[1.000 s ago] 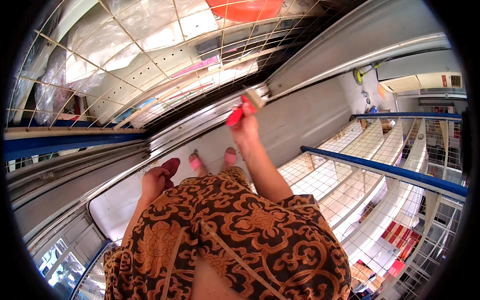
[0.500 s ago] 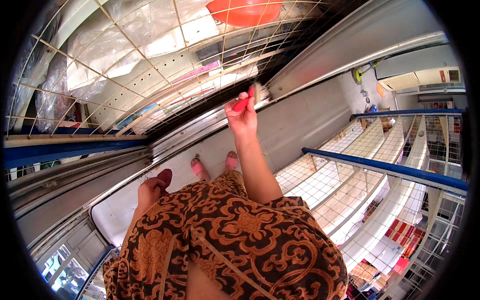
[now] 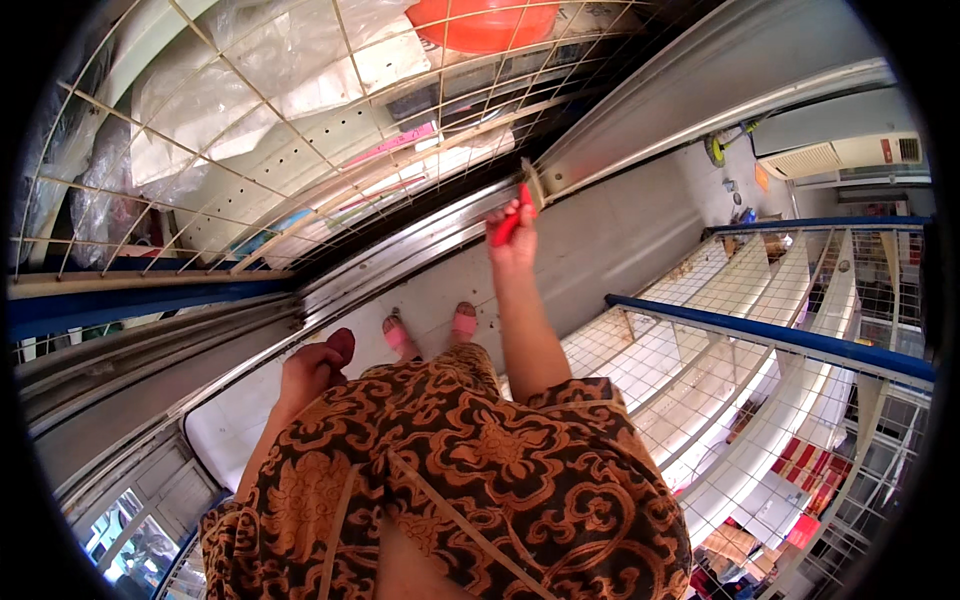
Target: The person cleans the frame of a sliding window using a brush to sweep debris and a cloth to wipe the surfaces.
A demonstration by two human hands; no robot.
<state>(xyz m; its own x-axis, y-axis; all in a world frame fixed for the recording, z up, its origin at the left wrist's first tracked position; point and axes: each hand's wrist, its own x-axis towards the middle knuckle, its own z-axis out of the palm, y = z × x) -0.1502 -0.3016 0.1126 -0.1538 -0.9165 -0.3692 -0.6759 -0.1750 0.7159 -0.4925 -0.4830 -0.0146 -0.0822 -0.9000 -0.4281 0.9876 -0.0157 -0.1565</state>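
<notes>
In my right hand (image 3: 513,250), a small brush with a red handle (image 3: 507,228) is gripped, its pale bristles (image 3: 533,180) pointing up. Those bristles are at the end of the metal sliding-door track (image 3: 420,222), beside the grey door frame; whether they touch it I cannot tell. My left hand (image 3: 308,372) is closed around a dark red, rounded thing (image 3: 341,345), low by my left side. Its kind is not clear, and my fingers hide its lower part.
Beyond the track stands a wire-mesh rack (image 3: 250,90) with plastic-wrapped goods and an orange-red round thing (image 3: 485,24). White wire shelves with blue rails (image 3: 770,340) rise at the right. My feet in pink sandals (image 3: 464,322) are on the light floor (image 3: 600,225).
My right hand has moved right and slightly down with the brush, now more upright, its bristles further right. My left hand has shifted slightly right and up, still holding the dark red thing.
</notes>
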